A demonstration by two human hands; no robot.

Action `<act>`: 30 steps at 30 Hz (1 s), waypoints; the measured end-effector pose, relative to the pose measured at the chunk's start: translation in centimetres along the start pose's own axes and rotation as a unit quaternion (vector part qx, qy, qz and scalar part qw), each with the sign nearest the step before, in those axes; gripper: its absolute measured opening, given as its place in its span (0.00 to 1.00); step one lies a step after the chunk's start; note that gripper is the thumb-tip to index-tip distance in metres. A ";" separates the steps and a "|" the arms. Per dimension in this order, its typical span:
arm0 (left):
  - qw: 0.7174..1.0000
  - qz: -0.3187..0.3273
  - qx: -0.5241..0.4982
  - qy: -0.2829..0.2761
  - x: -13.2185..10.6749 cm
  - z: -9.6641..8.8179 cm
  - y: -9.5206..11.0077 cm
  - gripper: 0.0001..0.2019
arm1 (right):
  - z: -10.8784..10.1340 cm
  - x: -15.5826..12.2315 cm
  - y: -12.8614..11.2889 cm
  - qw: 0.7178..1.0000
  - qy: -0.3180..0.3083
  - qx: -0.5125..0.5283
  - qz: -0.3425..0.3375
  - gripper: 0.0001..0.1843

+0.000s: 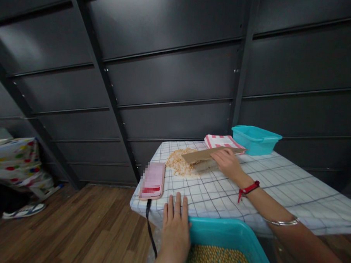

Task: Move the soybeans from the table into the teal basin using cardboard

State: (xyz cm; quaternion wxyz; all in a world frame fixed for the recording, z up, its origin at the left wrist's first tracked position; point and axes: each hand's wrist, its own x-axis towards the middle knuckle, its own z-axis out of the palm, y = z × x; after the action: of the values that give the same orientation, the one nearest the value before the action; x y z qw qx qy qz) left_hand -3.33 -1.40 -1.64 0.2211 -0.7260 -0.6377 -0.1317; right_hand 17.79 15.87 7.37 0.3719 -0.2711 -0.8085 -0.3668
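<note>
My right hand is closed on the edge of a piece of brown cardboard, held at a slant over the table. Beside and partly under the cardboard's left end lies a spread of yellow beans mixed with paler grains. My left hand is open, fingers stretched out, against the left rim of a teal basin at the table's front edge. Its thumb is mostly hidden. Round yellow-green beans cover much of the basin's bottom.
A pink phone with a black strap lies at the table's left edge. Behind the cardboard are a folded pink-and-white cloth and another teal basin. A checked cloth covers the table; a dark panelled wall stands behind.
</note>
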 end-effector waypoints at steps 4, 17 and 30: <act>1.000 -0.002 0.001 0.000 0.0 0.1 0.0 0.29 | -0.1 0.2 -0.3 1.000 -0.006 0.008 -0.017 0.17; 1.000 -0.011 -0.003 -0.027 0.5 -0.1 -0.3 0.31 | -1.2 3.6 0.7 0.999 -0.045 -0.026 0.011 0.12; 0.998 -0.056 0.005 0.006 0.2 3.5 0.1 0.32 | 3.4 9.2 0.7 0.976 -0.215 0.030 -0.022 0.20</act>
State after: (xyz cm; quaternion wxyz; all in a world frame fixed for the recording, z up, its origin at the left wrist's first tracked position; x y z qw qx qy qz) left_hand -3.47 0.47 -4.57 0.2213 -0.6874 -0.6764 -0.1449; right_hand 11.60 20.54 13.46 0.1893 -0.3147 -0.8858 -0.2837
